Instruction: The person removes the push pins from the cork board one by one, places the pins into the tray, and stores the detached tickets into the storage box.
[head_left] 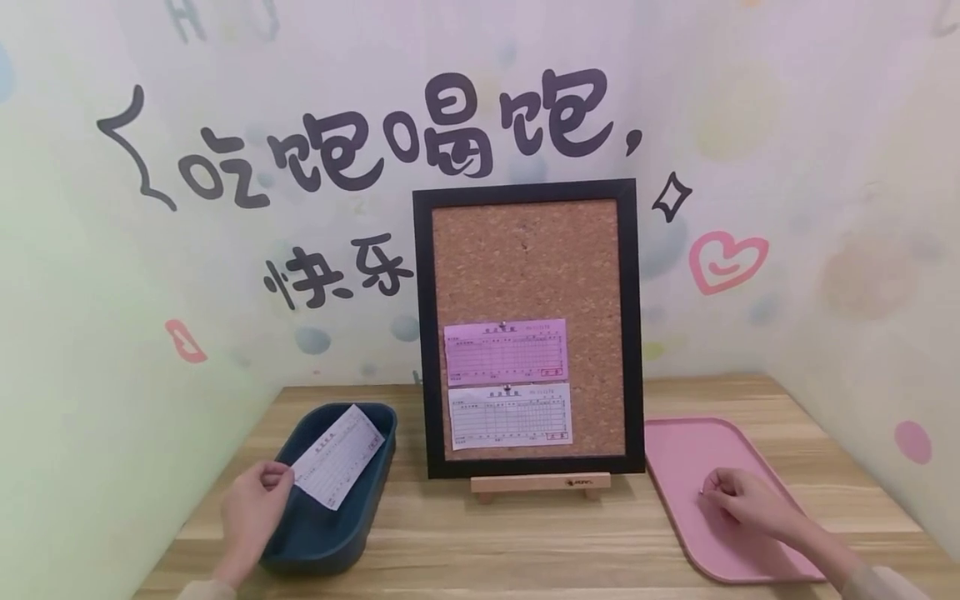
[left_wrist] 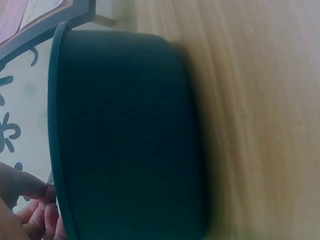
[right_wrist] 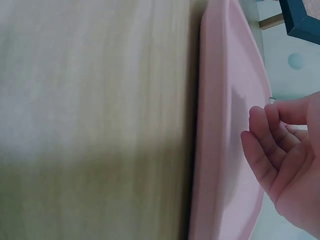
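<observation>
At the left, my left hand (head_left: 255,508) pinches one corner of a white printed receipt slip (head_left: 341,457). The slip is tilted over a dark blue bin (head_left: 322,554); in the left wrist view the fingers (left_wrist: 37,192) are partly hidden behind the bin wall (left_wrist: 125,135). Over a pink tray (head_left: 682,450), thumb and forefinger of my right hand (head_left: 750,504) pinch a tiny shiny pin (head_left: 701,492), mostly hidden by the fingertips. The right wrist view shows the other fingers (right_wrist: 262,160) loosely bent above the tray.
A black-framed corkboard (head_left: 525,267) stands upright between bin and tray on a small wooden stand (head_left: 540,482). Fixed low on it are a pink slip (head_left: 506,354) and, below, a white slip (head_left: 510,418), each with a small metal fastener. Behind the wooden table (head_left: 420,533) is a decorated wall.
</observation>
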